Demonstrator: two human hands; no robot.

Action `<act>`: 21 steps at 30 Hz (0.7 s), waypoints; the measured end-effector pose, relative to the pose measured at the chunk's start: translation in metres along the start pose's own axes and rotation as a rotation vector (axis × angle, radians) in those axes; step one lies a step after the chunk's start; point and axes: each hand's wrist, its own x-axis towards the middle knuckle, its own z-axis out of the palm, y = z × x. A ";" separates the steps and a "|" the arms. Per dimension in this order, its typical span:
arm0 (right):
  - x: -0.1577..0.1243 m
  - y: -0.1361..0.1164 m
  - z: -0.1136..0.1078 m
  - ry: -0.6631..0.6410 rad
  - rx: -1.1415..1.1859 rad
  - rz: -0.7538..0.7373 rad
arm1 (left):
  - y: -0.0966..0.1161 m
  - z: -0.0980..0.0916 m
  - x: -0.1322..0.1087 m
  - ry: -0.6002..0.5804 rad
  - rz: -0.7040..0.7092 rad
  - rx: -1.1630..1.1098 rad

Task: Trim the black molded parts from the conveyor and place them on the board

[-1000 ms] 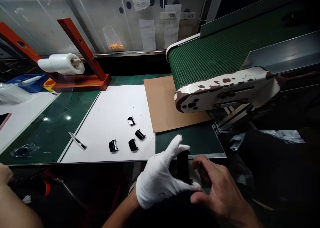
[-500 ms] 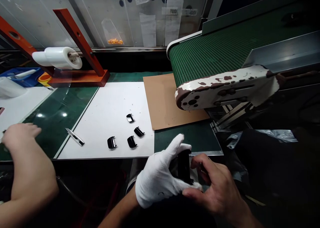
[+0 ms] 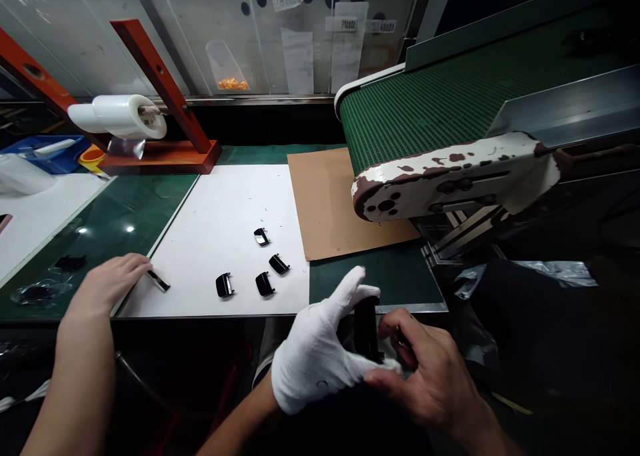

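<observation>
My left hand (image 3: pixel 320 349), in a white glove, grips a black plastic part (image 3: pixel 367 329) by its two ends between thumb and fingers. It is held just off the table's front edge. My bare right hand (image 3: pixel 430 369) is closed beside it, thumb close to the part's lower end. Something small and dark shows between those fingers, too hidden to name. Several similar glossy black parts (image 3: pixel 265 284) lie on the white sheet (image 3: pixel 220 209) to the left.
At left a co-worker's hand (image 3: pixel 113 279) reaches onto a utility knife (image 3: pixel 159 281). Film-wrapped black pieces (image 3: pixel 37 294) lie near that arm. A film roll (image 3: pixel 125 116) hangs on an orange stand (image 3: pixel 165 155). Brown cardboard (image 3: pixel 330 203) lies below a green conveyor (image 3: pixel 415 116).
The co-worker's hand has moved right, onto the utility knife, uncovering the wrapped black pieces. My two hands and the black part have barely moved.
</observation>
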 end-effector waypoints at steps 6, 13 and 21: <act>-0.006 0.002 0.004 0.002 0.074 0.083 | 0.001 0.000 0.002 -0.005 0.008 0.100; -0.022 0.013 0.017 0.078 0.238 0.310 | -0.009 0.010 0.006 -0.015 0.077 0.319; -0.050 0.059 0.029 0.448 1.084 0.926 | -0.023 0.021 0.021 -0.080 0.266 0.553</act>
